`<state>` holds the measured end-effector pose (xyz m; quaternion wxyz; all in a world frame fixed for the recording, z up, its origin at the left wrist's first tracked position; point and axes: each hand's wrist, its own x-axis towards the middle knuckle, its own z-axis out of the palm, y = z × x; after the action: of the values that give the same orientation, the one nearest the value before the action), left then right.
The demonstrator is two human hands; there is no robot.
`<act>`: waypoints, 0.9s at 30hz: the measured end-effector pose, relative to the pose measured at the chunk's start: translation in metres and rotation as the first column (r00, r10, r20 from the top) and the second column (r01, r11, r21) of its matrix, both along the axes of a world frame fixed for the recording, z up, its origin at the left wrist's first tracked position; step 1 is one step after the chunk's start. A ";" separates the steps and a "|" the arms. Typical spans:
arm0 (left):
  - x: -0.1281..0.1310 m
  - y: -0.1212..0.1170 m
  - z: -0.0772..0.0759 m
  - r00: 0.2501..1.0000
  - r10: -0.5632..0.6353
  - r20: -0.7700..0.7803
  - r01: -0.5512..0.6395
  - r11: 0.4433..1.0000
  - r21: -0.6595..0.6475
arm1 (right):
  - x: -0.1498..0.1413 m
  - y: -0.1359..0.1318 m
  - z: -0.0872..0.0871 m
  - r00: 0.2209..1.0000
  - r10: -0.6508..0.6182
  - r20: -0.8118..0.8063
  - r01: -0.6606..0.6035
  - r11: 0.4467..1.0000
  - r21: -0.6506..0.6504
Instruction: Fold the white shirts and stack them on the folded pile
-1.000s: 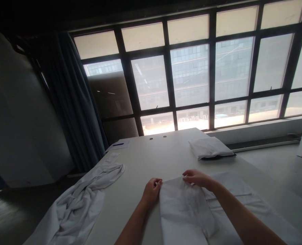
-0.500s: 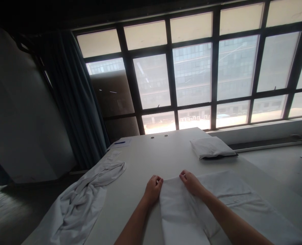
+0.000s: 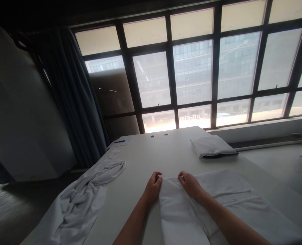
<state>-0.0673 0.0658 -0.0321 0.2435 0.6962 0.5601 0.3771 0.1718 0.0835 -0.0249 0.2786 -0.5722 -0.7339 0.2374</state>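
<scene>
White cloth (image 3: 175, 211) under right hand (image 3: 191, 185)

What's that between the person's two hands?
The far end of the white cloth lies between the left hand and the right hand, in the head view.

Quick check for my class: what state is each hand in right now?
Left hand: fingers curled at the white cloth's far left corner; whether it grips cannot be told.
Right hand: fingertips drawn together, apparently pinching the cloth's far edge.
</scene>
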 end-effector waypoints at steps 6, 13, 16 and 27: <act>0.002 -0.004 0.004 0.989 0.026 -0.144 -0.023 0.999 0.027 | 0.001 -0.002 0.001 0.998 -0.018 0.057 0.016 0.999 0.030; 0.000 -0.009 0.008 0.978 0.029 -0.205 -0.017 0.998 0.062 | 0.000 -0.005 0.000 0.985 0.008 0.173 -0.014 0.999 0.036; 0.001 -0.011 0.009 0.976 0.031 -0.214 -0.016 0.997 0.071 | -0.001 -0.009 0.000 0.974 0.019 0.227 -0.031 0.998 0.047; 0.003 -0.014 0.003 0.975 0.118 -0.187 -0.098 0.989 0.114 | -0.009 -0.038 0.021 0.945 0.098 0.313 -0.160 0.970 0.181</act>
<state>-0.0639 0.0514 -0.0295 0.1306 0.7097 0.5979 0.3490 0.1632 0.0458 -0.0036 0.2043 -0.5206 -0.8242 0.0888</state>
